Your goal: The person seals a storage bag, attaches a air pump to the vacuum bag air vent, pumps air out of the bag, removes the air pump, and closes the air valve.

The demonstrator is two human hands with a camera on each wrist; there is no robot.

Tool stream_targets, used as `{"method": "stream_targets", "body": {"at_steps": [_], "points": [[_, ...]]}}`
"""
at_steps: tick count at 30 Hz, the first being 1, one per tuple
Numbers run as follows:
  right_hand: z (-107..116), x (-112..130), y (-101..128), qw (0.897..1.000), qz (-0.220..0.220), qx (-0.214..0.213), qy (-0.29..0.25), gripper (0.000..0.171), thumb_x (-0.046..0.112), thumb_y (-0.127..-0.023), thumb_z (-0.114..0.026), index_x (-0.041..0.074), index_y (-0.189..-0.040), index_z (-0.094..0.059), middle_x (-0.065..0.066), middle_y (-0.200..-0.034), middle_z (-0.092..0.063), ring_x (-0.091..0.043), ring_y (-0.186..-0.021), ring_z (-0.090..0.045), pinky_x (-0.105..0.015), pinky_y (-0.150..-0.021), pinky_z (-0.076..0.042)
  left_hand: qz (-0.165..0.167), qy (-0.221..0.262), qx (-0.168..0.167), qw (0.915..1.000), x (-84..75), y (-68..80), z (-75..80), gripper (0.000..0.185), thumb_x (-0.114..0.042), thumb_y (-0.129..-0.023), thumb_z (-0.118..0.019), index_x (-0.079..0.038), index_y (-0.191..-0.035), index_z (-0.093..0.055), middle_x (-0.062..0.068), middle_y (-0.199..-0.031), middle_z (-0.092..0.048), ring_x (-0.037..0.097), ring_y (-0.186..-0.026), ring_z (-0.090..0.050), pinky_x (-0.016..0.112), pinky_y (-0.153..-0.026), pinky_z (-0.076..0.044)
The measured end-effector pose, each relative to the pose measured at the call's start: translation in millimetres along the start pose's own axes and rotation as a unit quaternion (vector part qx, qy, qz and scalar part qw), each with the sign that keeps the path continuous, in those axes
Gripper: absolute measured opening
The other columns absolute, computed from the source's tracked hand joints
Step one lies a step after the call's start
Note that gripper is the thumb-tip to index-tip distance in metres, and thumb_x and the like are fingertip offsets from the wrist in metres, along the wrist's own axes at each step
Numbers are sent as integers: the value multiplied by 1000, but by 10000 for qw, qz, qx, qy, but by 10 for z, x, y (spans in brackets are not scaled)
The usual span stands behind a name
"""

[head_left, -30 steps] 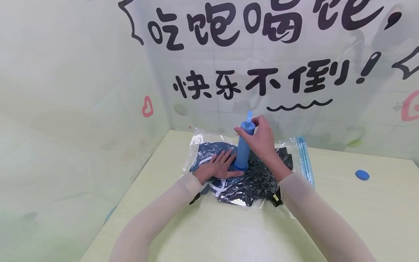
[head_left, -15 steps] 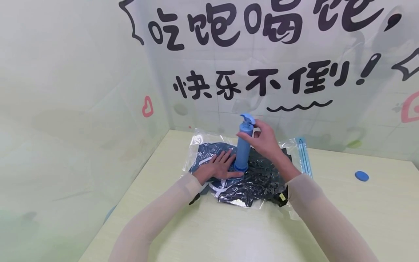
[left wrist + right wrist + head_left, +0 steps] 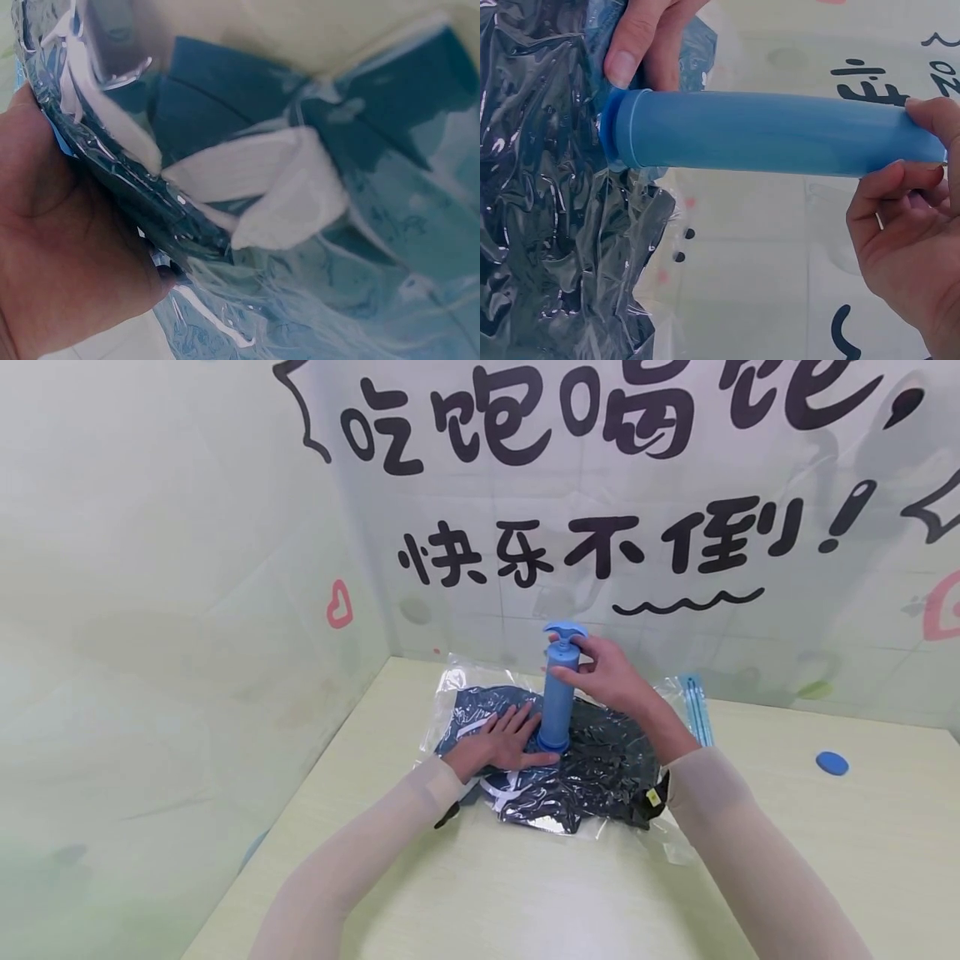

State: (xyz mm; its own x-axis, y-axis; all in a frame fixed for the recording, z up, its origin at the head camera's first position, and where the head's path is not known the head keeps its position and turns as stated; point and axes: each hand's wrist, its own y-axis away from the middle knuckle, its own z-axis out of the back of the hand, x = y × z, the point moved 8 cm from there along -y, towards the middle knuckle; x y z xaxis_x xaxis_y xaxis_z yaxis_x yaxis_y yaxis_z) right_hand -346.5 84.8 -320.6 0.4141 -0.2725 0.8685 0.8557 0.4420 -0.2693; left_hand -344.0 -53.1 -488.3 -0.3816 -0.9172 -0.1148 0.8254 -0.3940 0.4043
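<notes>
A blue hand pump (image 3: 557,706) stands upright on a clear vacuum storage bag (image 3: 600,785) packed with dark clothes. My right hand (image 3: 609,677) holds the pump by thumb and fingers near its top, just under the T-shaped handle (image 3: 566,631). My left hand (image 3: 501,745) lies flat with spread fingers on the bag, its thumb against the pump's base. In the right wrist view, the pump barrel (image 3: 772,133) meets a blue valve ring (image 3: 609,131) on the bag. White strips on blue cloth (image 3: 300,195) show through the plastic in the left wrist view.
A round blue cap (image 3: 832,763) lies on the pale table (image 3: 525,893) to the right. The bag's blue zip edge (image 3: 697,710) is at its right end. A printed backdrop (image 3: 525,493) stands behind the table, and another sheet (image 3: 187,610) hangs on the left.
The pump's T-handle has turned from nearly edge-on to broadside. My right wrist and forearm have swung to the right, the fingers staying at the pump's top. My left hand has not moved.
</notes>
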Motion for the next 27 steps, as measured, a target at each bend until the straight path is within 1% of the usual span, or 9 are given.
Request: {"method": "stream_targets", "body": {"at_steps": [4, 7, 9, 10, 11, 15, 17, 22, 27], "points": [[-2, 20, -2, 9995, -100, 68, 296, 52, 9, -100, -67, -12, -143, -48, -20, -144, -53, -34, -127, -56, -45, -98, -49, -22, 7, 30, 10000, 2, -15, -4, 97, -81, -94, -33, -25, -164, 4, -1, -168, 15, 22, -151, 15, 46, -120, 3], [-4, 56, 15, 9959, -163, 34, 888, 48, 11, -100, -65, -14, -139, -50, -23, -133, -59, -34, -112, -63, -42, -87, -55, -41, -17, 61, 10000, 4, -25, -4, 97, -80, -94, -33, -25, -164, 5, -1, -168, 15, 22, -151, 14, 46, -120, 3], [-11, 83, 30, 9914, -238, -31, 1284, 47, 13, -99, -64, -14, -135, -51, -25, -118, -62, -37, -94, -64, -42, -75, -54, -49, -19, 57, 10000, 7, -29, -1, 97, -80, -94, -34, -25, -164, 4, -1, -168, 15, 21, -151, 14, 45, -120, 3], [-15, 92, 39, 9890, -289, -97, 1450, 51, 16, -99, -65, -15, -136, -49, -27, -116, -62, -38, -90, -63, -44, -72, -53, -46, -6, 43, 10000, 10, -30, 2, 96, -79, -95, -35, -25, -165, 3, -1, -168, 14, 21, -152, 14, 45, -120, 3], [-19, 100, 47, 9873, -348, -167, 1543, 55, 19, -98, -66, -14, -138, -47, -28, -117, -61, -40, -91, -62, -46, -73, -51, -43, -10, 55, 10000, 13, -32, 0, 96, -79, -95, -35, -25, -164, 4, -1, -168, 15, 21, -151, 14, 45, -120, 3], [-22, 49, 83, 9843, -723, -628, 1483, 78, 34, -96, -73, -8, -149, -36, -28, -138, -51, -44, -118, -56, -54, -89, -50, -34, 18, 41, 10000, 24, -43, -7, 97, -79, -95, -35, -25, -164, 5, -1, -168, 15, 22, -151, 15, 46, -120, 4], [-15, 10, 104, 9828, -858, -917, 1354, 81, 39, -93, -75, -5, -149, -36, -26, -143, -49, -42, -126, -51, -55, -93, -49, -32, 6, 39, 10000, 28, -56, -15, 97, -79, -95, -34, -25, -164, 5, -1, -168, 16, 22, -151, 15, 46, -120, 3], [-6, -36, 149, 9748, -888, -1424, 1473, 67, 42, -93, -76, -5, -133, -49, -22, -122, -59, -38, -110, -58, -51, -85, -51, -41, -35, 20, 10000, 24, -69, -18, 97, -80, -94, -34, -25, -164, 5, -1, -168, 16, 22, -151, 15, 46, -120, 3], [-26, -28, 158, 9736, -759, -1397, 1636, 61, 41, -95, -74, -5, -128, -53, -22, -117, -62, -37, -104, -60, -51, -83, -51, -41, -26, 19, 10000, 15, -49, -7, 97, -79, -95, -35, -24, -165, 4, 0, -168, 15, 23, -152, 14, 47, -120, 2]]}}
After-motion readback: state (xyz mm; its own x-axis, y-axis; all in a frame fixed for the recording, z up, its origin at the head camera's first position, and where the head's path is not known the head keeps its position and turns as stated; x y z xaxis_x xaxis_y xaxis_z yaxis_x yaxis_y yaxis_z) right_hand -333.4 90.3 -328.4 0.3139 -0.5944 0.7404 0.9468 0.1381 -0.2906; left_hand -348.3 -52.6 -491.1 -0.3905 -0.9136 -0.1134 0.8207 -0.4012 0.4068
